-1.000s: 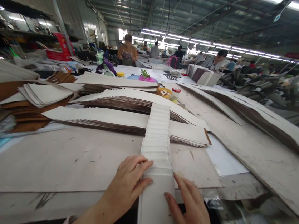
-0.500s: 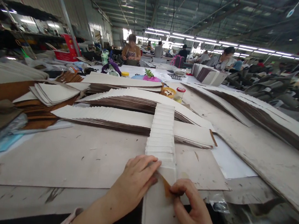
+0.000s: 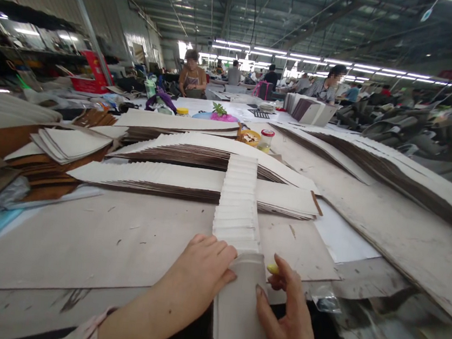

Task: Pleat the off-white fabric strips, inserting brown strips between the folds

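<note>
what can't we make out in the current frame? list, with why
All in the head view:
- Near end of the pale strip: cut off by the bottom edge.
- Underside of the left hand: hidden by the hand's own back.
- Yellow bit at the right hand: small, partly covered by fingers; can't identify it.
- Contents of the red-lidded jar: too small.

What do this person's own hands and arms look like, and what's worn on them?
Both the left hand and right hand are gloveless. A pale pinkish sleeve shows on the left forearm; no right sleeve is visible.
</note>
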A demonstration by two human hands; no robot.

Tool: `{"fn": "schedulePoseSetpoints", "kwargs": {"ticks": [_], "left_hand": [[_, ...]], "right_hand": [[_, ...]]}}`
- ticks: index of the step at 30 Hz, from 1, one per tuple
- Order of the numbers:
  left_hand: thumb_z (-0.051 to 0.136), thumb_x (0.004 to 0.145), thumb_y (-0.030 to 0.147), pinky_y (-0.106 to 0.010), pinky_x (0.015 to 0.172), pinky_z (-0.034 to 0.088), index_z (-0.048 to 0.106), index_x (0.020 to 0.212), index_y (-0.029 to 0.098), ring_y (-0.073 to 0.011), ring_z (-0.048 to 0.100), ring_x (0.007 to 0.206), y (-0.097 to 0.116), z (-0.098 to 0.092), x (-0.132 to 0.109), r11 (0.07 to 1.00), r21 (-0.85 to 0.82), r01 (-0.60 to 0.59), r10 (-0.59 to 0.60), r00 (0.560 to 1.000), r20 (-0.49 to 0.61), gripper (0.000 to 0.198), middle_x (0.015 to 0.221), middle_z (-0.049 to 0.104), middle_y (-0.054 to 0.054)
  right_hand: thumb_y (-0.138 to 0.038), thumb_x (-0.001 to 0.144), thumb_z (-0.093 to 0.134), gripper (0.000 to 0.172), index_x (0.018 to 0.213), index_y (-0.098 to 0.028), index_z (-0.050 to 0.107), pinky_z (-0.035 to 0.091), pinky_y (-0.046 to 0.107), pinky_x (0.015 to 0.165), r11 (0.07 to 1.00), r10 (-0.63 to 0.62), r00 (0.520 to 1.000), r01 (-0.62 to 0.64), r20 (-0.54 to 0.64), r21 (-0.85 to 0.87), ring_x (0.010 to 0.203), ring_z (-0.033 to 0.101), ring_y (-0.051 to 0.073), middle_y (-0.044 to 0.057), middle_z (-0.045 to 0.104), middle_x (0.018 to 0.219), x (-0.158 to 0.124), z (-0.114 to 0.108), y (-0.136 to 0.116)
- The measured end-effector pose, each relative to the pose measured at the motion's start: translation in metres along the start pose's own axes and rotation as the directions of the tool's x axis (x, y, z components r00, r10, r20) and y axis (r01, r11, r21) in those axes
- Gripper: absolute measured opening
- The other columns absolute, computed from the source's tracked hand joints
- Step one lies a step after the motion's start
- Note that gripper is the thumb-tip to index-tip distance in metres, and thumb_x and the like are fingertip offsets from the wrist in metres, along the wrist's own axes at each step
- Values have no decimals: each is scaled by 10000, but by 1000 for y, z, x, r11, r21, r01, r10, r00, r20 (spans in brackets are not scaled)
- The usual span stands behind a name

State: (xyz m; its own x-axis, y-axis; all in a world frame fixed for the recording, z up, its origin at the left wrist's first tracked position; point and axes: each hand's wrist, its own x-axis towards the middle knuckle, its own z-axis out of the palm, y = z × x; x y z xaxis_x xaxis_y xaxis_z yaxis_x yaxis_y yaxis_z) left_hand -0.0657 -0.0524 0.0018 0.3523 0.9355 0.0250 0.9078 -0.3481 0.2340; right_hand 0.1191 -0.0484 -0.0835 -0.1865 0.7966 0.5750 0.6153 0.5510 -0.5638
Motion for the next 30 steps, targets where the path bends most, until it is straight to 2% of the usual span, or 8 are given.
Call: {"fn": "schedulePoseSetpoints", "kwargs": {"ticks": [2,5,7,14,22,30], "left_hand": [[525,809,179,-363,785,384,524,929,183,-204,503,873,-2,2,-1,998,-51,-32,31,999,-26,120,893,572,-27],[494,795,118,-336,837,383,489,1039,208,-185,484,941,-3,4,1,985,-142,-101,92,993,-70,260,979,548,-23],[488,783,107,-334,859,381,485,1063,212,-185,477,963,-2,5,5,979,-164,-118,108,992,-71,299,997,541,-25],[448,820,125,-349,832,403,513,1021,203,-191,479,941,13,12,22,990,-100,-100,92,992,-88,225,967,531,-32],[394,841,83,-365,826,408,483,1077,176,-202,473,915,15,23,20,985,10,-171,170,976,-133,269,971,537,-45],[363,844,80,-370,804,406,475,1109,146,-220,474,906,18,26,18,974,107,-199,210,973,-95,296,975,547,-69]], "right_hand": [[-240,815,486,367,1177,-205,433,501,325,709,994,-84,996,83,-26,-65,831,562,187,74,554,941,-2,0,2],[-193,835,454,264,1083,-232,536,493,317,723,971,-205,977,209,52,-117,858,566,188,65,573,927,-3,-3,3],[-185,840,450,265,1077,-234,556,491,314,713,962,-225,971,234,80,-141,841,569,183,62,581,922,-2,-4,2],[-191,851,425,258,1054,-225,580,488,291,661,966,-205,977,213,64,-144,773,568,163,60,587,873,2,-7,-4],[-178,852,412,259,1047,-214,578,488,303,679,968,-189,980,197,60,-154,784,565,163,64,586,897,0,-5,-3],[-160,844,419,264,1058,-211,564,478,309,695,969,-188,980,196,64,-151,802,559,168,66,579,900,-1,-4,-2]]}}
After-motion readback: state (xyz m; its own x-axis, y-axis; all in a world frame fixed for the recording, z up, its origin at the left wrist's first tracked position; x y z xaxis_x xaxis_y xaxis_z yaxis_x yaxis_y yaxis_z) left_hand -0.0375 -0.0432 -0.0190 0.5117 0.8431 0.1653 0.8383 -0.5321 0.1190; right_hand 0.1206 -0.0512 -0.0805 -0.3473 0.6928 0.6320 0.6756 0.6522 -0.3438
